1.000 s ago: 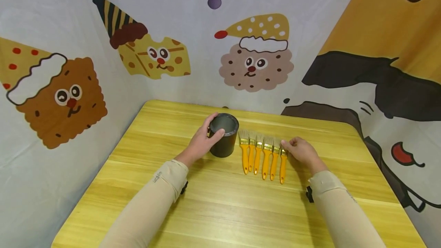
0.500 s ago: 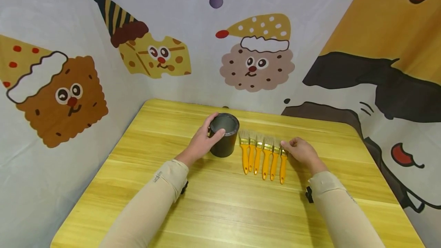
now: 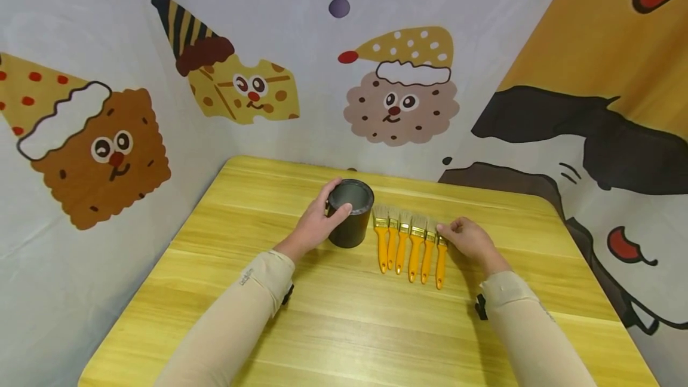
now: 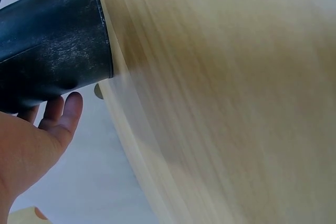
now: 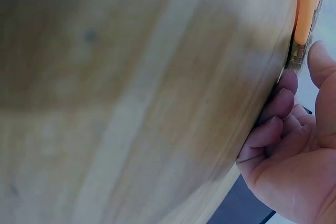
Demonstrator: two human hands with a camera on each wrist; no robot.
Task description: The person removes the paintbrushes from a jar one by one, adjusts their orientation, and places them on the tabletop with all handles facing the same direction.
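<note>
My left hand (image 3: 317, 220) holds a black tapered cup (image 3: 347, 230) standing upright on the table, its thumb over the near rim and its fingers round the left side. In the left wrist view the cup's dark wall (image 4: 58, 35) shows scuffs, with the fingers against it. Several paintbrushes with orange handles lie in a row right of the cup, bristles away from me. At the rightmost paintbrush (image 3: 441, 264), my right hand (image 3: 469, 239) pinches near the metal band with thumb and index finger; the other fingers are curled. That hand partly hides the bristles.
The wooden table (image 3: 333, 327) has rounded far corners and stands against a white cloth backdrop (image 3: 312, 154) printed with cartoon figures. The other paintbrushes (image 3: 415, 249) lie close side by side between the cup and the right hand.
The head view has tilted very slightly, shifting everything a little. Both hands, the cup and the paintbrushes keep their places.
</note>
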